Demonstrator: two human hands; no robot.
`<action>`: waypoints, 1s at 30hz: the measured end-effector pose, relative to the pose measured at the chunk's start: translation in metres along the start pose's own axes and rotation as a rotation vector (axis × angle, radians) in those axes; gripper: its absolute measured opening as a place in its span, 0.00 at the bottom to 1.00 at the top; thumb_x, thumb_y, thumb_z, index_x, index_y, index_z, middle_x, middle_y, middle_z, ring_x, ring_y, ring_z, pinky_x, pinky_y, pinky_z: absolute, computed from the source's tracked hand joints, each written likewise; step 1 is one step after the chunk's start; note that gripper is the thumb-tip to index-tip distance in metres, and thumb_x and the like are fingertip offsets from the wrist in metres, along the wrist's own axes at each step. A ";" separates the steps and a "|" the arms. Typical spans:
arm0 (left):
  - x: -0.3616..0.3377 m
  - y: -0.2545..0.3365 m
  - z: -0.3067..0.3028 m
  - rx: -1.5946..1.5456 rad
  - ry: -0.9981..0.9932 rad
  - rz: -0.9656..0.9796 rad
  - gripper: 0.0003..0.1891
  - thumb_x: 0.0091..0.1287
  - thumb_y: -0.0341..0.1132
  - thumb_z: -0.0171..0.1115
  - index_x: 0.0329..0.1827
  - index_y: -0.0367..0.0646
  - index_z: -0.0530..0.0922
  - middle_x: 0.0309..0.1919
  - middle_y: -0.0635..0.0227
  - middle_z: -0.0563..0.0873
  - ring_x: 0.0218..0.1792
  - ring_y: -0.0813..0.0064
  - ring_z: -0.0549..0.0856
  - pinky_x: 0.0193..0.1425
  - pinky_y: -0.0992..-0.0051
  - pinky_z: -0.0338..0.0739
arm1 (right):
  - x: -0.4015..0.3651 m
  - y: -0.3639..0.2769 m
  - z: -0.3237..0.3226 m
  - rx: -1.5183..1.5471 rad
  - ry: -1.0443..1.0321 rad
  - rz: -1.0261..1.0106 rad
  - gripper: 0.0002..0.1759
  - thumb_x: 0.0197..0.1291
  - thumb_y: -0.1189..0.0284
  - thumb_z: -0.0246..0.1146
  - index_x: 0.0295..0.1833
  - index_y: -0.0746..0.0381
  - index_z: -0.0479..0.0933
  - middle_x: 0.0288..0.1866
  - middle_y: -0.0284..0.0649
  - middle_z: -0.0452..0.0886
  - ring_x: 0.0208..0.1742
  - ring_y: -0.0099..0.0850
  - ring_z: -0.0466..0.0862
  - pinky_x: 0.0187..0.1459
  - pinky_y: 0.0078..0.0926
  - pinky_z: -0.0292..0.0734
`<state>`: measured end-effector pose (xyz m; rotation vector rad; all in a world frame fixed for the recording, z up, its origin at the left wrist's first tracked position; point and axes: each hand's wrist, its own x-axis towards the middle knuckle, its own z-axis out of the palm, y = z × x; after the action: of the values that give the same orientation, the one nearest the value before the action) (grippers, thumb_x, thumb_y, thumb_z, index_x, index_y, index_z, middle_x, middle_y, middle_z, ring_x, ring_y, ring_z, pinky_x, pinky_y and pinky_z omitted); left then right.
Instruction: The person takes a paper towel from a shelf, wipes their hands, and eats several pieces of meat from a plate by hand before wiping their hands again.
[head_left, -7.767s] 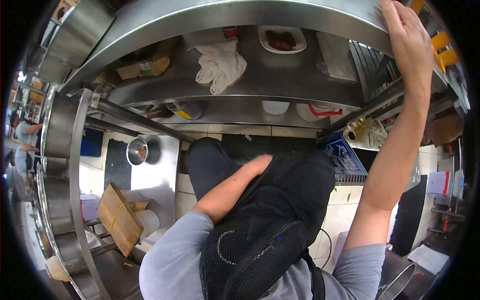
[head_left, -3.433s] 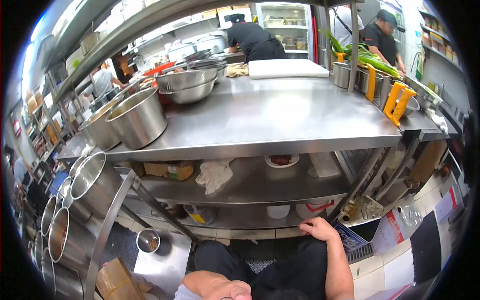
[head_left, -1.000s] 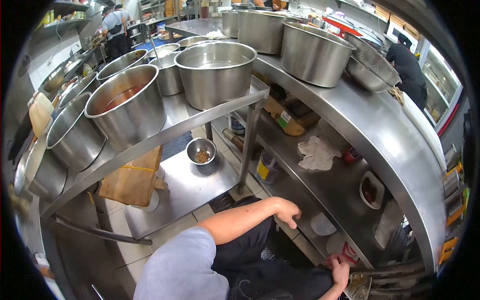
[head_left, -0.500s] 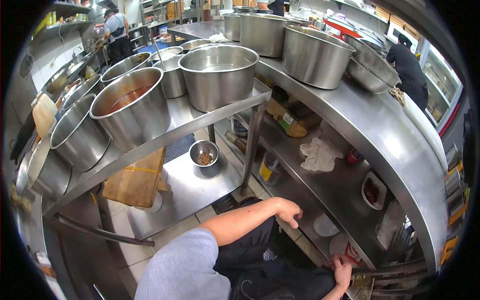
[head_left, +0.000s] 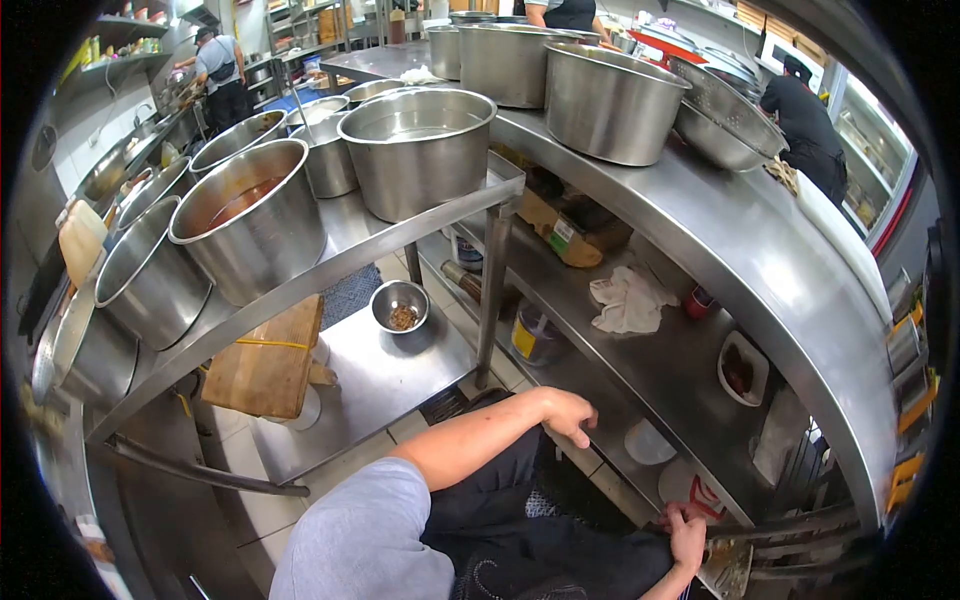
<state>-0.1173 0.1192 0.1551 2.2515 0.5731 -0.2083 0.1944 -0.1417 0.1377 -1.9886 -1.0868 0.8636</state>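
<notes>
My left hand point(head_left: 568, 412) hangs over my knee in black trousers, wrist bent, with loosely bent fingers apart from the thumb and nothing in it. Lower right, my right hand point(head_left: 685, 536) is at my other knee with its fingers curled in. What its fingertips close on, if anything, is hidden. Just beyond it stands a white bucket with red marking point(head_left: 692, 488), beside the lower shelf. Ahead of my left hand, a small steel bowl point(head_left: 399, 306) with brown bits in it sits on the low shelf of the steel table point(head_left: 410, 243).
Large steel pots, one with red liquid point(head_left: 250, 235) and one with clear liquid point(head_left: 415, 160), crowd the table. More pots point(head_left: 610, 110) and a colander point(head_left: 725, 105) stand on the right counter. A wooden board point(head_left: 265, 360) lies low left. Co-workers point(head_left: 218, 75) point(head_left: 803, 130) stand farther off.
The view has shifted slightly, so the pots appear farther left. My left hand's fingers droop a little more. A person at the far counter shows more now. My right hand stays put.
</notes>
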 end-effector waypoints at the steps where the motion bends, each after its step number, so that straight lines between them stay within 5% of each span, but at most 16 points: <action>1: 0.000 0.000 0.000 0.000 -0.004 -0.001 0.36 0.62 0.53 0.72 0.64 0.34 0.78 0.58 0.48 0.86 0.61 0.49 0.83 0.64 0.59 0.78 | 0.000 0.000 -0.001 -0.026 0.006 -0.005 0.16 0.70 0.66 0.62 0.48 0.70 0.83 0.37 0.41 0.88 0.34 0.28 0.88 0.37 0.26 0.80; 7: 0.002 -0.004 -0.001 0.038 -0.034 0.119 0.36 0.65 0.53 0.69 0.68 0.33 0.76 0.55 0.46 0.87 0.56 0.51 0.86 0.61 0.59 0.80 | -0.003 -0.003 0.001 -0.133 0.065 -0.142 0.19 0.65 0.62 0.63 0.44 0.70 0.83 0.31 0.46 0.86 0.33 0.32 0.84 0.39 0.33 0.77; 11: -0.006 0.013 -0.012 -0.073 -0.102 -0.030 0.39 0.69 0.57 0.66 0.72 0.34 0.72 0.58 0.49 0.86 0.55 0.54 0.88 0.61 0.61 0.81 | -0.002 0.003 -0.003 -0.114 0.026 -0.071 0.19 0.66 0.63 0.62 0.50 0.68 0.84 0.39 0.51 0.88 0.41 0.39 0.89 0.46 0.33 0.80; 30: -0.008 0.001 -0.009 -0.094 -0.056 -0.015 0.35 0.68 0.51 0.70 0.69 0.34 0.73 0.51 0.51 0.89 0.54 0.58 0.88 0.60 0.65 0.79 | -0.013 -0.023 -0.002 -0.125 0.060 0.005 0.18 0.65 0.64 0.65 0.52 0.67 0.85 0.45 0.52 0.89 0.48 0.41 0.89 0.52 0.33 0.80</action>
<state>-0.1243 0.1222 0.1642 2.1445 0.5589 -0.2458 0.1811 -0.1441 0.1608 -2.1063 -1.1260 0.7503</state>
